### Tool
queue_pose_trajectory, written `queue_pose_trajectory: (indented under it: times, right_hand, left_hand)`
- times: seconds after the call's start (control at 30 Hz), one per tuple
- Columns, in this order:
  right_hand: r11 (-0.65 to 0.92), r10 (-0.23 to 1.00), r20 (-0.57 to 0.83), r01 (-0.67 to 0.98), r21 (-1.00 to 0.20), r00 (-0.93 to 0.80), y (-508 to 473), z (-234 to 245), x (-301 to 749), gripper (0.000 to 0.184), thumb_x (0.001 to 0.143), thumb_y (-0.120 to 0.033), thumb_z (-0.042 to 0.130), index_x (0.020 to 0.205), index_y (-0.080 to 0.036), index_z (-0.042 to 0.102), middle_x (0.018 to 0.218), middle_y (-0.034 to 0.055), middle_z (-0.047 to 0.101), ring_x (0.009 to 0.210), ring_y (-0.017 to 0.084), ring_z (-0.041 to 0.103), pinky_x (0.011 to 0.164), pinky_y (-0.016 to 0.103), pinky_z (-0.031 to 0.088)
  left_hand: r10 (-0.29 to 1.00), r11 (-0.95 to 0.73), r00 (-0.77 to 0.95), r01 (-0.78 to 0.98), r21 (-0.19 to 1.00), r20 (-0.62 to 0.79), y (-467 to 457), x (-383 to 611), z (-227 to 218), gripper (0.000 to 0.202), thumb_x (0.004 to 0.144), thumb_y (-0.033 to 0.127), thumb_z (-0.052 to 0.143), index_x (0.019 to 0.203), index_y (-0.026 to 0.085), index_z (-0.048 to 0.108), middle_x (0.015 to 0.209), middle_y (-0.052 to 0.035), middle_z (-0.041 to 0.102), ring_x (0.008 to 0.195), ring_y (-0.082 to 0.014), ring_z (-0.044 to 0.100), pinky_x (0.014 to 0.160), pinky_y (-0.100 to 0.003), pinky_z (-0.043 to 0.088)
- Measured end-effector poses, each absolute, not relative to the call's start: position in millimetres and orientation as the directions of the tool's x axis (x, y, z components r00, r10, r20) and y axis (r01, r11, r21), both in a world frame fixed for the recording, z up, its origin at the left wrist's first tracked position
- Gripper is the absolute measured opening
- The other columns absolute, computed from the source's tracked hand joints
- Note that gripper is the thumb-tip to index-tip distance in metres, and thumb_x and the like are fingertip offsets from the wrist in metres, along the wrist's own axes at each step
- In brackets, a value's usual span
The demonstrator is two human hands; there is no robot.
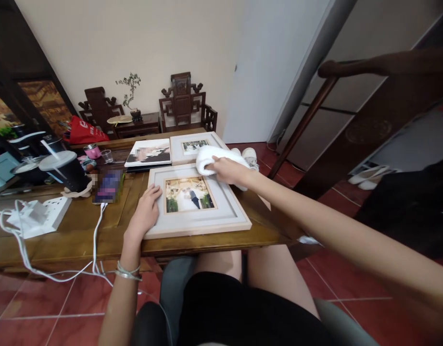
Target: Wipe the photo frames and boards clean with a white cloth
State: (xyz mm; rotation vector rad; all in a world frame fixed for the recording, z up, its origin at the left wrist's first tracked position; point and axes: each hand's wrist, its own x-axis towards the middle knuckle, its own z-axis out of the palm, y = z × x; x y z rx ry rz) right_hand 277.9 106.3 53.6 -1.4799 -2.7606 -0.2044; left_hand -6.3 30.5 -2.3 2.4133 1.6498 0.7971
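The square pale-wood picture frame with a white mat and a small wedding-like photo (pixel 192 218) lies flat on the brown wooden table (pixel 132 185), its near side close along the table's front edge, towards the right-hand corner. The left hand (pixel 146 209) rests on the frame's left side, fingers laid out loosely rather than clenched around it. The right hand (pixel 230 169) is closed on a thick, folded white cloth (pixel 208 156) at the frame's far side; from here I can't tell how firmly it presses. I'd judge the cloth soft and light, easily squeezed, best held in a bunch. The frame looks stiff and fairly light for its breadth; if there's glass in front, which I can't make out, it would be slick and breakable, so I'd take it by opposite wooden sides. Just beyond lies a second white-matted frame (pixel 185 158), beside a white panel with a partly blurred picture (pixel 152 149). Towards the table's left end are a phone in a dark, colourful blur (pixel 108 186), a black cup with a pale lid and straw (pixel 71 173) and a white power strip (pixel 57 211).
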Motion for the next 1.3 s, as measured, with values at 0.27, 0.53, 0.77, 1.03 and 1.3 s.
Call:
queue_pose_trajectory:
  times: [0.27, 0.53, 0.77, 1.03, 1.3]
  right_hand:
    - [0.684, 0.726, -0.018, 0.720, 0.122, -0.687, 7, 63, 280, 0.049, 0.068, 0.006, 0.045, 0.106, -0.014, 0.068, 0.126, 0.0155, 0.059, 0.128, 0.034, 0.042, 0.098, 0.046, 0.039]
    - [0.713, 0.696, -0.074, 0.700, -0.045, -0.714, -35, 76, 273, 0.053, 0.067, 0.004, 0.043, 0.109, -0.018, 0.067, 0.103, 0.0132, 0.069, 0.113, 0.028, 0.057, 0.091, 0.036, 0.044]
    - [0.639, 0.761, 0.035, 0.758, 0.133, -0.648, 56, 52, 249, 0.052, 0.074, 0.004, 0.042, 0.123, -0.006, 0.058, 0.130, 0.0236, 0.053, 0.131, 0.035, 0.038, 0.102, 0.050, 0.033]
    - [0.665, 0.733, -0.009, 0.713, 0.221, -0.680, 68, 51, 241, 0.050, 0.076, 0.005, 0.044, 0.122, -0.007, 0.058, 0.136, 0.0224, 0.048, 0.125, 0.035, 0.043, 0.101, 0.050, 0.031]
    - [0.720, 0.651, -0.300, 0.692, -0.049, -0.698, -29, 96, 252, 0.047, 0.075, 0.000, 0.043, 0.113, -0.017, 0.064, 0.086, 0.0114, 0.063, 0.081, 0.025, 0.063, 0.064, 0.029, 0.041]
  left_hand:
    - [0.887, -0.414, 0.279, 0.832, 0.368, 0.367, 30, -7, -4, 0.051, 0.081, 0.003, 0.035, 0.126, 0.012, 0.058, 0.137, -0.0099, 0.054, 0.137, -0.0232, 0.038, 0.115, -0.046, 0.030]
    - [0.896, -0.407, 0.296, 0.843, 0.352, 0.330, 28, -7, -2, 0.051, 0.083, 0.002, 0.033, 0.128, 0.009, 0.056, 0.141, -0.0124, 0.050, 0.139, -0.0238, 0.034, 0.115, -0.046, 0.028]
    - [0.898, -0.414, 0.309, 0.834, 0.364, 0.314, 28, -7, -1, 0.050, 0.083, 0.003, 0.031, 0.127, 0.005, 0.055, 0.142, -0.0157, 0.048, 0.140, -0.0244, 0.032, 0.117, -0.044, 0.026]
    - [0.906, -0.393, 0.281, 0.837, 0.381, 0.317, 27, -5, 2, 0.050, 0.082, 0.002, 0.032, 0.126, 0.003, 0.057, 0.140, -0.0169, 0.050, 0.139, -0.0245, 0.034, 0.117, -0.043, 0.027]
    - [0.904, -0.398, 0.289, 0.839, 0.370, 0.317, 27, -5, 0, 0.051, 0.083, 0.002, 0.031, 0.128, 0.007, 0.055, 0.141, -0.0141, 0.049, 0.139, -0.0237, 0.033, 0.116, -0.045, 0.027]
